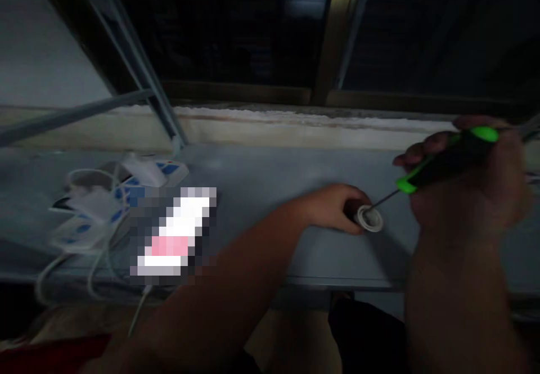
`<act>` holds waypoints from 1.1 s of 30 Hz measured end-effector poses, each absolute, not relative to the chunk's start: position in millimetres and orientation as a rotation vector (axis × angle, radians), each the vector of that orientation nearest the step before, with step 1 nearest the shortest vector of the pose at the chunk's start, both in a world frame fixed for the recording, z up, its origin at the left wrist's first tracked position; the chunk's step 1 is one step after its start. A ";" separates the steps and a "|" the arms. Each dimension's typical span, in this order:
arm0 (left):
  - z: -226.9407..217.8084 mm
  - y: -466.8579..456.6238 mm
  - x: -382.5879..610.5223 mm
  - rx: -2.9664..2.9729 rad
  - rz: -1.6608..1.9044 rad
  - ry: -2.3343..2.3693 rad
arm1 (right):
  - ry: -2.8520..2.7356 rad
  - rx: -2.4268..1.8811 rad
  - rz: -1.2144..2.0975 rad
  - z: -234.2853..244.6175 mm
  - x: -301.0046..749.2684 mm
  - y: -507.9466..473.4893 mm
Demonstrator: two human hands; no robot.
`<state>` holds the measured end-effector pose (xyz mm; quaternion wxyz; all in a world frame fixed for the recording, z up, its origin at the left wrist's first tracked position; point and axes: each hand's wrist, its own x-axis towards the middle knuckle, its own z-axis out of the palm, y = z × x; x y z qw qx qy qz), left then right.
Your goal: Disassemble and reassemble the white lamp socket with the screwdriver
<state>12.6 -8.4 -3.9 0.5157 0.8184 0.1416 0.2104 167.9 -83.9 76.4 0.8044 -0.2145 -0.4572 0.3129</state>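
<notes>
The left hand (333, 208) is curled shut around a dark cylindrical fitting (352, 210), fingers pressed together on its body, with its white ring (370, 218) facing right. The fitting is held close above the grey-blue bench top (270, 177), though whether it touches the surface is hard to tell. The right hand (468, 194) grips a green-and-black screwdriver (449, 157) in a closed fist, and the thin shaft (386, 198) slants down into the ring. That slant looks like the main risk: hard pressure could make the tip skid out toward the left fingers. The rounded fitting could also turn or roll if the left grip eases, and the dim light makes the tip hard to see. Further left, a blue-and-white power strip (145, 174) sits among white cables (54, 284) that droop over the bench edge, where a stray forearm could snag them, beside a pixelated object (177, 233) that cannot be identified
</notes>
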 end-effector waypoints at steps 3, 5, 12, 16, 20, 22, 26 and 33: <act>-1.1 -6.6 11.6 1.940 0.484 0.310 | -1.008 -0.328 0.698 81.7 155.5 -85.7; 2.0 -6.7 10.3 1.930 0.484 0.300 | -1.049 -0.281 0.619 81.2 154.1 -84.3; 11.0 -9.5 5.7 1.982 0.446 0.407 | -1.123 -0.312 0.647 81.7 152.6 -81.8; 14.6 -10.2 5.3 1.952 0.408 0.410 | -1.107 -0.233 0.719 84.0 152.4 -83.8; 16.9 -12.1 4.9 1.907 0.407 0.431 | -1.157 -0.257 0.587 83.2 157.9 -83.8; 16.7 -12.8 4.7 1.873 0.422 0.456 | -1.203 -0.329 0.665 83.6 160.8 -84.8; 15.6 -13.1 4.3 1.831 0.412 0.446 | -1.203 -0.294 0.877 85.7 160.5 -87.0; 17.6 -13.0 3.2 1.871 0.406 0.441 | -1.157 -0.282 0.664 83.2 158.3 -82.0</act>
